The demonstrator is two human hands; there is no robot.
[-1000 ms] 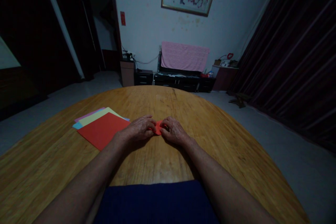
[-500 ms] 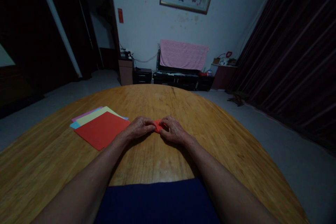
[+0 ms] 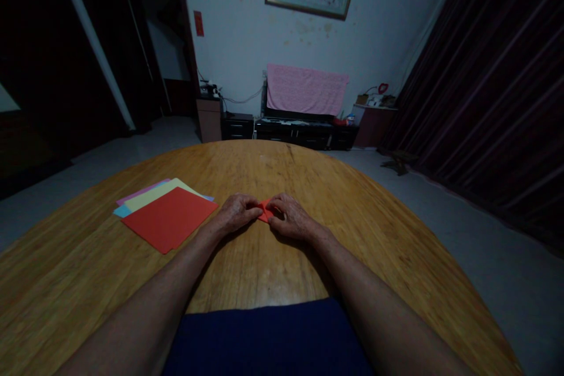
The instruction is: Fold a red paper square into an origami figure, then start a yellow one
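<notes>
A small folded red paper piece (image 3: 265,210) lies on the round wooden table (image 3: 264,264), pinched between both hands. My left hand (image 3: 235,213) has its fingers curled and pressed on the paper's left side. From the other side, my right hand (image 3: 289,217) closes its fingertips on the right edge. Most of the paper is hidden under the fingers. Both forearms stretch forward from the near edge of the table.
A fanned stack of coloured paper sheets (image 3: 165,217), red on top with yellow, pink and blue beneath, lies left of my hands. Beyond the table stand a low dark cabinet (image 3: 304,132) with a pink cloth (image 3: 306,88) and dark curtains (image 3: 493,88) on the right.
My hands have drawn closer together on the red paper, so less of it shows. The view has shifted slightly downward.
</notes>
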